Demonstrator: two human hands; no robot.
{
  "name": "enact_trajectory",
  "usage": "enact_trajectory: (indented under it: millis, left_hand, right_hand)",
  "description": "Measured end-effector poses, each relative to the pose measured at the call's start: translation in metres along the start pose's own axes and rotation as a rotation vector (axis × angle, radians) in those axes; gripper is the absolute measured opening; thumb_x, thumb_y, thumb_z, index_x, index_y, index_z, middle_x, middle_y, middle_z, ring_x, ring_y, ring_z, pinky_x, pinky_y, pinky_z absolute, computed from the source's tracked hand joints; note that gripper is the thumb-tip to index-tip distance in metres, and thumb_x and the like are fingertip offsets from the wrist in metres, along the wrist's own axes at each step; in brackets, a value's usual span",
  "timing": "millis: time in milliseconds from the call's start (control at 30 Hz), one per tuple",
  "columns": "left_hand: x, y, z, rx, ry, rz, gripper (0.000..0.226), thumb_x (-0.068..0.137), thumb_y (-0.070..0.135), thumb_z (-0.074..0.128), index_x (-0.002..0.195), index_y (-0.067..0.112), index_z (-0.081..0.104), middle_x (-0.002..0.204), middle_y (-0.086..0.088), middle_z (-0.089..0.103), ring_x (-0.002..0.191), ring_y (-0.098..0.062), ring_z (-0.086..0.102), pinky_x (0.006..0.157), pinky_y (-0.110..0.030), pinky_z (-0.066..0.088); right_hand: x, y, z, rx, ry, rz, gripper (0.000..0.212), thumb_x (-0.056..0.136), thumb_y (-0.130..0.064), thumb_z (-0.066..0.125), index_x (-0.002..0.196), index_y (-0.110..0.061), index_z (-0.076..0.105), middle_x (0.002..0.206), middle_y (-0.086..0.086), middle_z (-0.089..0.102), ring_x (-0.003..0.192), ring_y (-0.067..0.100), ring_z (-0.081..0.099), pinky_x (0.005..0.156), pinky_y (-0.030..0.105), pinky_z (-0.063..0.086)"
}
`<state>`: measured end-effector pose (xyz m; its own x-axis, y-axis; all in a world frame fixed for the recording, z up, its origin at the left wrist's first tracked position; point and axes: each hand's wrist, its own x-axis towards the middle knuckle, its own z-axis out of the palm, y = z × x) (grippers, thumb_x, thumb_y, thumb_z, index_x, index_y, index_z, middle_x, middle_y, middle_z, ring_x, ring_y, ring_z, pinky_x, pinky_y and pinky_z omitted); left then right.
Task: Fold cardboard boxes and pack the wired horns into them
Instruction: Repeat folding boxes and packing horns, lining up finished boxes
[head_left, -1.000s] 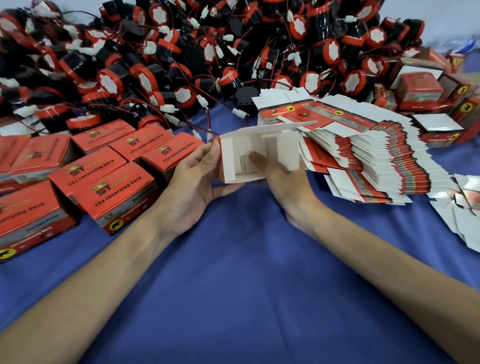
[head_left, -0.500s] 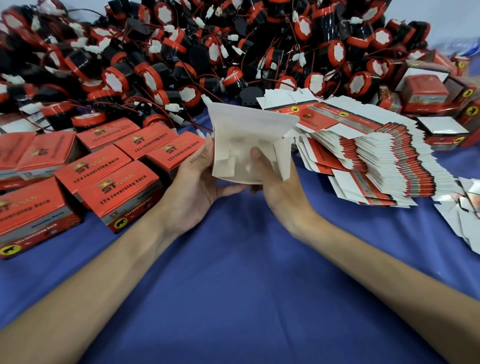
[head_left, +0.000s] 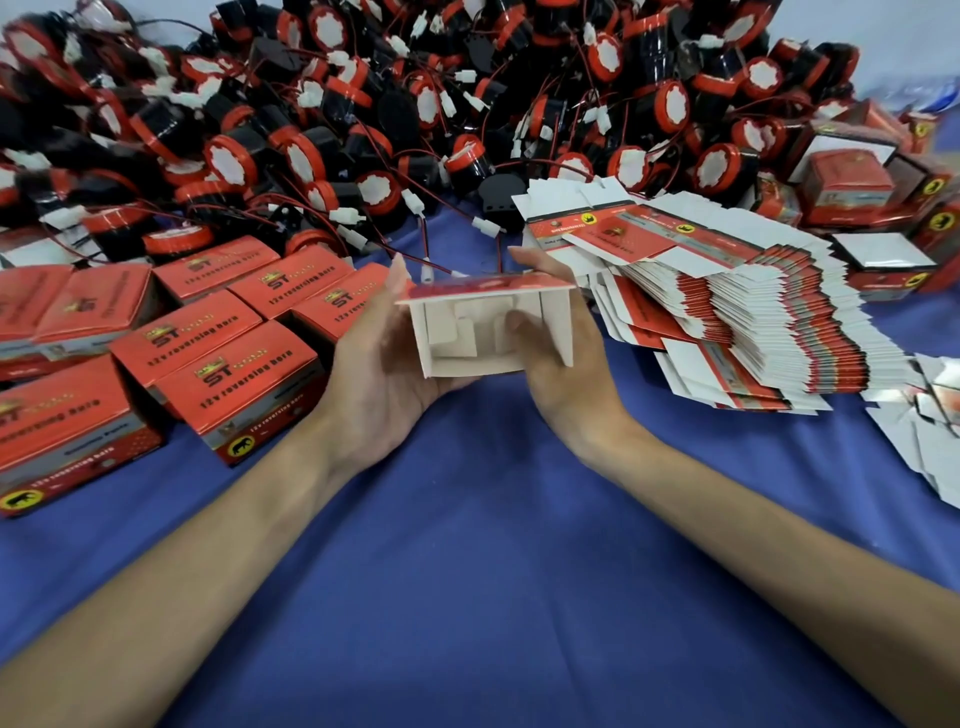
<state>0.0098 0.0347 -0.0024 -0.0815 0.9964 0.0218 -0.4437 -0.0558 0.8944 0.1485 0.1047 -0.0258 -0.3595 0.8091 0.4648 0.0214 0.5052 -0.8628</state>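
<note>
A half-formed cardboard box (head_left: 470, 338) hangs between my hands above the blue cloth, its white inside facing me and its red printed face turned up. My left hand (head_left: 379, 374) cups its left side and bottom, fingers curled behind it. My right hand (head_left: 556, 358) grips the right wall, thumb inside the opening, fingers over the top edge. A big heap of black-and-red wired horns (head_left: 415, 114) fills the back of the table. A fanned stack of flat red-and-white box blanks (head_left: 727, 312) lies right of my right hand.
Rows of closed red boxes (head_left: 208, 353) stand at the left. More closed boxes (head_left: 852, 187) sit at the back right. Loose white blanks (head_left: 930, 441) lie at the right edge. Blue cloth (head_left: 467, 519) covers the table around my forearms.
The box has been turned from upright, white back panel toward me, to lying open toward me with the red face up. Both hands shifted their grip around it.
</note>
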Motion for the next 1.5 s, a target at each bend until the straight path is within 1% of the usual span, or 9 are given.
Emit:
enact_trajectory:
  millis: [233, 367, 633, 800, 967, 1133, 1200, 1300, 1500]
  left_hand:
    - [0.003, -0.005, 0.006, 0.187, 0.044, 0.025, 0.067, 0.088, 0.058, 0.038, 0.126, 0.006, 0.058, 0.116, -0.009, 0.07, 0.106, -0.022, 0.067, 0.076, -0.029, 0.057]
    - [0.003, -0.008, 0.006, 0.256, 0.079, 0.035, 0.08, 0.082, 0.068, 0.052, 0.132, 0.005, 0.051, 0.119, -0.01, 0.067, 0.112, -0.029, 0.064, 0.08, -0.038, 0.059]
    - [-0.003, -0.015, 0.006, 0.468, -0.025, 0.143, 0.126, 0.041, 0.071, 0.085, 0.143, 0.024, 0.027, 0.135, 0.0, 0.051, 0.124, -0.02, 0.054, 0.095, -0.046, 0.052]
    - [0.003, -0.016, 0.01, 0.401, 0.201, 0.248, 0.06, 0.074, 0.045, 0.065, 0.125, 0.016, 0.052, 0.121, -0.01, 0.064, 0.111, -0.026, 0.064, 0.09, -0.051, 0.053]
    - [0.004, -0.017, 0.007, 0.547, 0.372, 0.365, 0.054, 0.082, 0.057, 0.043, 0.11, 0.013, 0.059, 0.11, -0.004, 0.065, 0.103, -0.014, 0.062, 0.091, -0.033, 0.049]
    - [0.01, -0.018, 0.0, 0.541, 0.557, 0.404, 0.019, 0.088, 0.033, 0.04, 0.075, 0.023, 0.048, 0.071, 0.015, 0.053, 0.066, 0.004, 0.048, 0.061, -0.012, 0.038]
    - [0.01, -0.017, -0.002, 0.578, 0.618, 0.417, 0.017, 0.088, 0.031, 0.039, 0.072, 0.025, 0.045, 0.065, 0.015, 0.05, 0.061, 0.006, 0.045, 0.056, -0.011, 0.034]
    - [0.009, -0.017, 0.002, 0.735, 0.646, 0.488, 0.015, 0.09, 0.029, 0.039, 0.076, 0.029, 0.045, 0.07, 0.014, 0.05, 0.065, 0.004, 0.047, 0.06, -0.017, 0.036]
    - [0.005, -0.015, 0.002, 0.915, 0.706, 0.539, 0.019, 0.084, 0.036, 0.051, 0.091, 0.019, 0.047, 0.086, 0.006, 0.055, 0.082, -0.019, 0.054, 0.074, -0.042, 0.046]
  right_hand:
    - [0.003, -0.001, -0.002, -0.01, 0.023, 0.093, 0.031, 0.084, -0.029, 0.053, 0.113, -0.037, 0.049, 0.084, -0.037, 0.057, 0.08, 0.004, 0.063, 0.061, 0.041, 0.059]
    - [0.003, -0.001, -0.002, -0.09, 0.121, -0.004, 0.025, 0.088, -0.02, 0.065, 0.107, -0.03, 0.052, 0.09, -0.044, 0.055, 0.088, -0.015, 0.055, 0.075, 0.006, 0.045]
    - [0.002, -0.006, -0.004, -0.115, 0.15, 0.015, 0.02, 0.085, -0.03, 0.062, 0.104, -0.03, 0.055, 0.083, -0.04, 0.058, 0.082, -0.01, 0.056, 0.066, 0.008, 0.045]
    - [0.001, -0.012, 0.001, -0.149, 0.002, 0.152, 0.028, 0.085, -0.036, 0.064, 0.11, -0.031, 0.054, 0.105, -0.018, 0.062, 0.097, -0.003, 0.057, 0.081, 0.016, 0.046]
    - [-0.002, -0.023, -0.005, -0.203, -0.229, 0.254, 0.065, 0.078, -0.057, 0.043, 0.107, -0.002, 0.062, 0.112, 0.015, 0.062, 0.103, 0.027, 0.056, 0.093, 0.048, 0.044]
    - [0.033, -0.018, -0.012, -0.124, -0.357, 0.393, 0.023, 0.095, -0.023, 0.041, 0.078, -0.018, 0.056, 0.088, -0.005, 0.061, 0.085, 0.004, 0.055, 0.084, 0.017, 0.043]
    - [0.04, -0.014, -0.016, -0.012, -0.275, 0.31, 0.029, 0.101, -0.024, 0.034, 0.096, -0.019, 0.062, 0.096, -0.017, 0.064, 0.093, -0.005, 0.057, 0.09, 0.015, 0.041]
    - [0.068, -0.011, -0.004, -0.053, -0.134, 0.26, 0.041, 0.101, -0.035, 0.041, 0.1, -0.006, 0.069, 0.107, 0.012, 0.066, 0.099, 0.026, 0.06, 0.083, 0.033, 0.042]
    - [0.152, 0.002, 0.057, -0.587, -0.366, 0.074, 0.053, 0.092, -0.026, 0.06, 0.138, -0.006, 0.044, 0.14, 0.015, 0.043, 0.129, 0.025, 0.041, 0.101, 0.026, 0.031]
